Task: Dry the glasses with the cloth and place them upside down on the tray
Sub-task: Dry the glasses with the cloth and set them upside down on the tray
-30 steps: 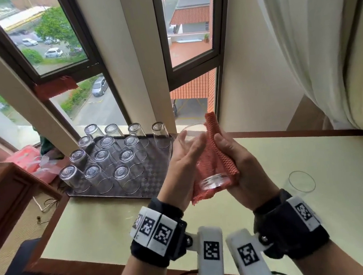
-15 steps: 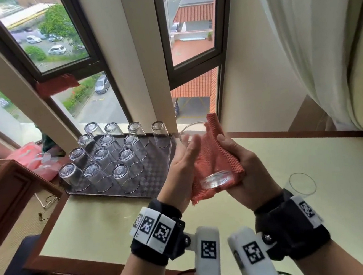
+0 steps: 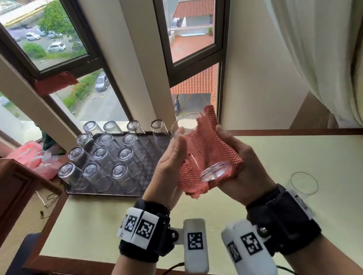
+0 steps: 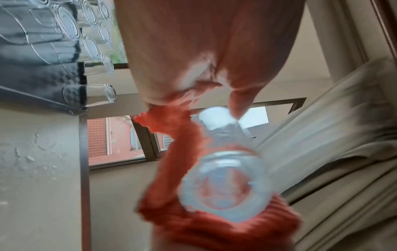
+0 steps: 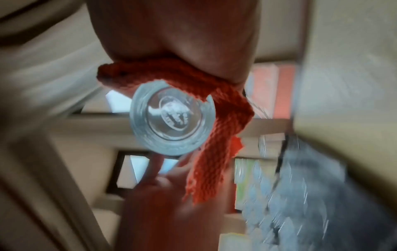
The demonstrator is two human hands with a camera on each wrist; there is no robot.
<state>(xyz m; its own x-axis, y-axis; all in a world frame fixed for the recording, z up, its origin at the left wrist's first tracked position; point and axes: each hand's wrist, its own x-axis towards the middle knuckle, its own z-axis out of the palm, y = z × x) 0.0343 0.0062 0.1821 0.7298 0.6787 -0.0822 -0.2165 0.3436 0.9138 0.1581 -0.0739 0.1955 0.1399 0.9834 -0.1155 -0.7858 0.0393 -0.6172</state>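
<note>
both hands [image 3: 203, 157] | glass [image 3: 200, 155] wrapped in cloth [image 3: 220, 146]

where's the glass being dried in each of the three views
Head: the glass sits centre frame between the left hand and right hand, base toward the camera, half wrapped in the cloth.
Left wrist: lower centre-right, blurred, base toward the lens.
Right wrist: centre, base toward the lens.
Shared landmark: the orange-pink cloth against the glass.
</note>
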